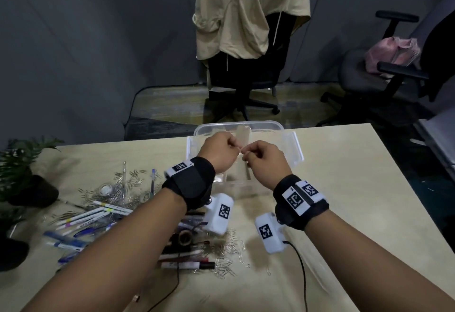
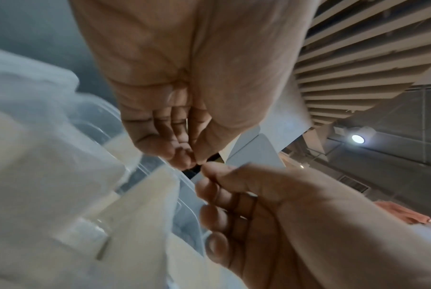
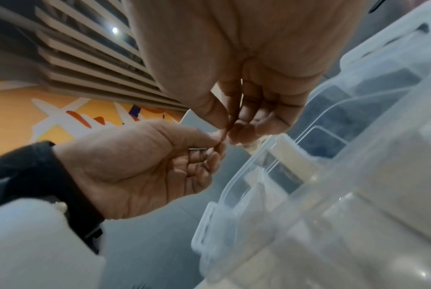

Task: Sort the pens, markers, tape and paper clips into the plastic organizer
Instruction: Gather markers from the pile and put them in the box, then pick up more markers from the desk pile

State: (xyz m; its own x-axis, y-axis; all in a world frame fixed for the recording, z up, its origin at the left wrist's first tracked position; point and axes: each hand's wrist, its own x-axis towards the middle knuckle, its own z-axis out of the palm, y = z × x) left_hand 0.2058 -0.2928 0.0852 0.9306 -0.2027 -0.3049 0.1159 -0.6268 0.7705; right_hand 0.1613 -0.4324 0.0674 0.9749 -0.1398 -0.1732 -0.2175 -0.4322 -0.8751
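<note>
Both hands hover over the clear plastic organizer [image 1: 270,125], fingertips meeting at its middle. My left hand [image 1: 235,148] and right hand [image 1: 246,153] each pinch the same small thin item between thumb and forefinger; it is too small to name. In the left wrist view the left hand [image 2: 197,162] touches the right hand [image 2: 206,168] beside the organizer [image 2: 61,176]. The right wrist view shows the right hand [image 3: 230,131], the left hand [image 3: 220,142] and the organizer's compartments [image 3: 333,176]. Pens and markers [image 1: 81,220], tape rolls [image 1: 106,188] and scattered paper clips [image 1: 229,250] lie on the table.
A potted plant [image 1: 19,164] stands at the table's left edge. Two office chairs [image 1: 246,77] are on the floor beyond the far edge. A black cable [image 1: 302,274] trails across the near table. Bare tabletop [image 1: 357,176] lies right of the organizer.
</note>
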